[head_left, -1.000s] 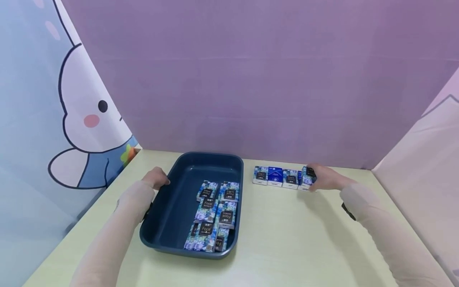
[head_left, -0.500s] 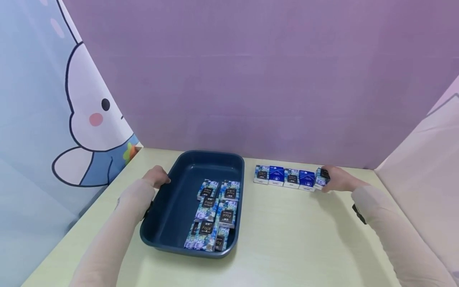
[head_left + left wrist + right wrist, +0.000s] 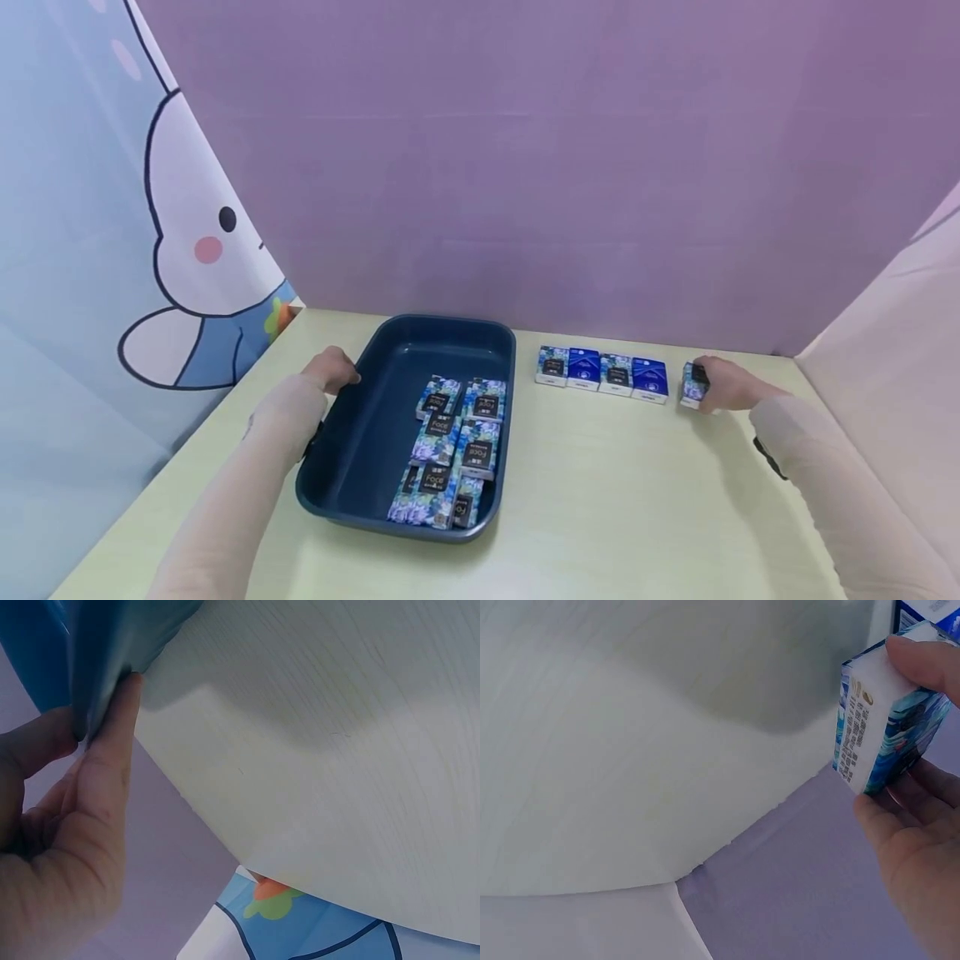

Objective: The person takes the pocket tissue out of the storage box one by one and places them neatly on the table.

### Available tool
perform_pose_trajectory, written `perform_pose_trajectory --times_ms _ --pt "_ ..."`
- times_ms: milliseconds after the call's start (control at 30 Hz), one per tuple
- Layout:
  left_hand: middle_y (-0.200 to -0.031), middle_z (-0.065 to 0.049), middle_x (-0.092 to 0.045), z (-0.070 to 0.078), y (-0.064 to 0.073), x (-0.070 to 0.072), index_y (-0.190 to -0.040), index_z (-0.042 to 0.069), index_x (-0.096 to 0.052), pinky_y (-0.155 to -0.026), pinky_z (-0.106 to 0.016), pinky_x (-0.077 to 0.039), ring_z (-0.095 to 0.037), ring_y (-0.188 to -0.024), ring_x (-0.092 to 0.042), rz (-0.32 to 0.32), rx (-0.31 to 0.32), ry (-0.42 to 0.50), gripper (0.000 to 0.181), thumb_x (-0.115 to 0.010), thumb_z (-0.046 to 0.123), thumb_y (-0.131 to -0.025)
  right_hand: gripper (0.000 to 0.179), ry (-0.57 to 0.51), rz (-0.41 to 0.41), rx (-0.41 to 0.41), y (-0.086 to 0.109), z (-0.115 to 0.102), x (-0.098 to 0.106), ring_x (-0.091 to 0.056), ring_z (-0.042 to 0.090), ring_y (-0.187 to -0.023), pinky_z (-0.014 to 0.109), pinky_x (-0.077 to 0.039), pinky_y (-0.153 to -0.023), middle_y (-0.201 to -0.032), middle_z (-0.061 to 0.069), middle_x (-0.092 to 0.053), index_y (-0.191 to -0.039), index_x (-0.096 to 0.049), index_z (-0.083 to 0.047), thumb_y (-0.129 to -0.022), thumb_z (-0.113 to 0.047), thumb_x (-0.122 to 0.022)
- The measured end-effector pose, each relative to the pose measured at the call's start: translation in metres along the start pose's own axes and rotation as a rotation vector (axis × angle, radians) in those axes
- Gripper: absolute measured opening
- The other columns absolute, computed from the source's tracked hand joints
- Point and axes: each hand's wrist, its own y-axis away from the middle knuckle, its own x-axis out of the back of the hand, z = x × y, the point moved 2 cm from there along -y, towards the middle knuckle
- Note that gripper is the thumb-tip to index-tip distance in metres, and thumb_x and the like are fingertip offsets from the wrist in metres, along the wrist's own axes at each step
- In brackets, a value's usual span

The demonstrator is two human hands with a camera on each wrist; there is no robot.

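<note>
Fingers (image 3: 112, 757) of the left hand (image 3: 331, 369) pinch the left rim of a dark-blue, round-cornered tray (image 3: 375, 442) holding floral-printed cardboard boxes (image 3: 435, 437) at right; right of four blue or floral boxes (image 3: 611, 372) in a far row, the right hand (image 3: 727, 385) grips a blue-floral rectangular carton (image 3: 693, 387) between parted thumb and fingers.

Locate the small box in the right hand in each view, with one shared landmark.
Head: the small box is right of centre, in the right hand, past the row of boxes.
Left wrist: not in it.
Right wrist: upper right of the picture.
Shared landmark: the pale tabletop, seen in all three.
</note>
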Motion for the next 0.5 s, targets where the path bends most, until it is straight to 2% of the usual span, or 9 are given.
perform_pose_trajectory --times_ms 133,500 --pt "-0.119 -0.032 -0.053 -0.002 -0.002 -0.001 -0.114 -0.017 -0.053 -0.077 -0.036 -0.053 -0.038 -0.103 -0.057 -0.006 0.008 -0.003 0.038 -0.056 0.006 -0.084 0.081 -0.018 -0.018 0.013 -0.008 0.003 -0.006 -0.053 0.034 -0.088 0.054 -0.043 -0.085 -0.105 0.031 -0.054 -0.123 -0.035 0.022 -0.055 -0.003 -0.072" --pt "-0.118 -0.029 -0.055 -0.003 -0.007 -0.001 -0.114 -0.014 -0.055 -0.072 -0.031 -0.052 -0.031 -0.097 -0.059 -0.001 0.034 -0.024 0.037 -0.055 0.009 -0.085 0.082 -0.025 -0.056 0.012 -0.019 0.007 -0.018 -0.052 0.035 -0.089 0.054 -0.043 -0.085 -0.111 0.036 -0.050 -0.124 -0.032 0.022 -0.053 0.004 -0.068"
